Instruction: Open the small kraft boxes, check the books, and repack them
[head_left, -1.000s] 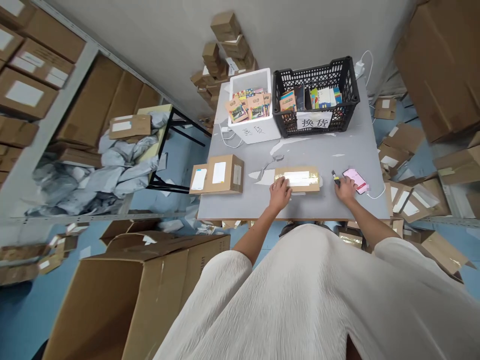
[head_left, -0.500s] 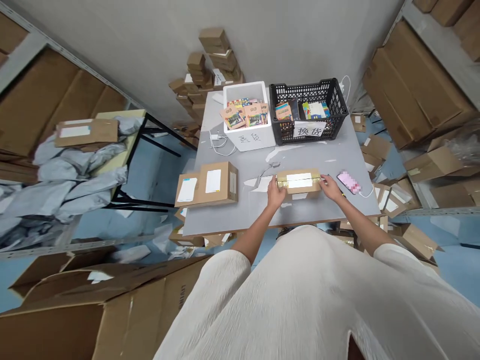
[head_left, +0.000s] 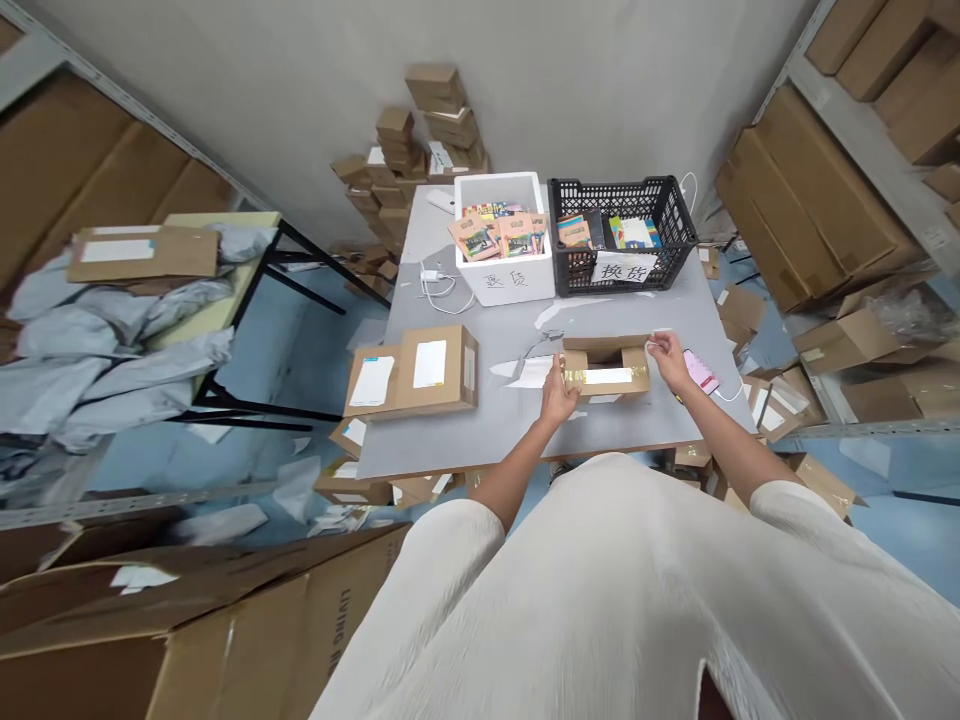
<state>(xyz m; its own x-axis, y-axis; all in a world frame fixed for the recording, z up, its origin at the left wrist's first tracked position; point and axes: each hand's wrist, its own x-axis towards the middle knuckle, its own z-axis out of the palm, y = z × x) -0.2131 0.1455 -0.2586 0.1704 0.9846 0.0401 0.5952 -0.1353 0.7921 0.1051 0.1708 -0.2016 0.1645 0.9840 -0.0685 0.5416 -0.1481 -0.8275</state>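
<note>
A small brown cardboard box (head_left: 640, 378) lies on the grey table in front of me. Its top stands open along the far side, showing a dark gap, and a white label with shiny tape runs along the near part. My left hand (head_left: 559, 398) grips the box's left end, thumb on the near face. At the far right corner, my right hand (head_left: 667, 362) has its fingers pinched together on the raised cardboard edge; a small pale bit shows by the fingertips. A phone (head_left: 700, 371) with a pink screen lies just right of that hand.
Two labelled cartons (head_left: 462, 362) stand left on the table (head_left: 517, 430). Behind are a white foam box (head_left: 517, 282) and a black crate (head_left: 664, 262), both holding booklets. A white cable (head_left: 450, 290) and paper scraps lie about. Shelves with cartons flank both sides.
The box's top has come open, with its far flap raised. My right hand has moved up from the right end to the far right corner. My left hand stays at the left end.
</note>
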